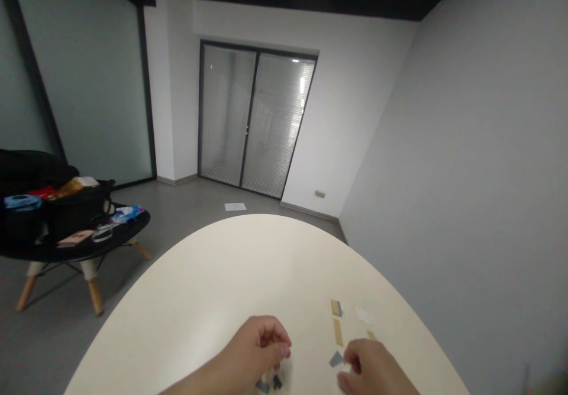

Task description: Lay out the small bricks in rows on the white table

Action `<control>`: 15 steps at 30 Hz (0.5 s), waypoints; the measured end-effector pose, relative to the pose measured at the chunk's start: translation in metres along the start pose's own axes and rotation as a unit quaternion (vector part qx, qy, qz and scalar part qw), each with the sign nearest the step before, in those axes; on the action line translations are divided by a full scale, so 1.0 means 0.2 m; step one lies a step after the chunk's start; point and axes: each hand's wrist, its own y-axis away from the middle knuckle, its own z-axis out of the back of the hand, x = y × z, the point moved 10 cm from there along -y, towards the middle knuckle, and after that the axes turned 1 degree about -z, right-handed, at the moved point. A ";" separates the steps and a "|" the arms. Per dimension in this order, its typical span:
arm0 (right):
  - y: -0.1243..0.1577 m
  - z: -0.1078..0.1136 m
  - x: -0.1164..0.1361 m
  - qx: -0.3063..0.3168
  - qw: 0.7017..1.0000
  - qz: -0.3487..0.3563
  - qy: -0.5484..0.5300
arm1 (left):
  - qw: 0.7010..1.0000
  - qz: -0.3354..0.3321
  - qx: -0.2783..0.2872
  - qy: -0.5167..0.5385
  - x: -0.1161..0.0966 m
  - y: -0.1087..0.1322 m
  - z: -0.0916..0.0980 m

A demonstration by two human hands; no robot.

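Note:
My left hand [265, 347] is just above the table near its front edge, with its fingers curled and the thumb pressed towards the fingertips. Whatever may be between them is too small or hidden to make out. Below it lie a dark grey flat piece [262, 387] and a small black piece [277, 381]. Over to the right, my right hand [366, 364] has its thumb and bent forefinger apart, and nothing shows in the gap. A grey flat piece [336, 359] lies beside its fingertips. Farther back are a tan strip [338, 332] and a tan-and-grey piece [336, 308].
A white scrap [364, 316] and another tan piece [371, 335] lie on the round cream table [248, 259]. At left, a black chair [126, 232] carries a bag [75, 209] and small items. A paper sheet [235, 207] is on the floor.

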 end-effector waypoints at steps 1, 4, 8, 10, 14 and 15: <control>0.00 -0.01 -0.03 -0.005 1.000 -0.011 0.001 | 1.000 -0.001 -0.001 -0.005 0.00 0.00 0.00; -0.01 -0.04 -0.08 -0.015 0.999 -0.031 0.012 | 1.000 0.001 0.002 -0.019 0.00 0.00 0.00; -0.01 -0.05 -0.08 -0.030 0.999 -0.027 0.018 | 0.999 0.000 0.004 -0.035 0.03 0.00 0.01; -0.01 -0.04 -0.06 -0.034 0.999 -0.022 0.016 | 0.999 0.005 -0.001 -0.046 0.04 -0.01 0.02; -0.01 -0.02 -0.02 -0.020 1.000 -0.014 0.000 | 0.998 0.013 -0.007 -0.061 0.04 -0.01 0.02; -0.01 -0.02 -0.02 -0.014 1.000 -0.017 -0.004 | 0.998 0.012 -0.005 -0.062 0.04 -0.01 0.02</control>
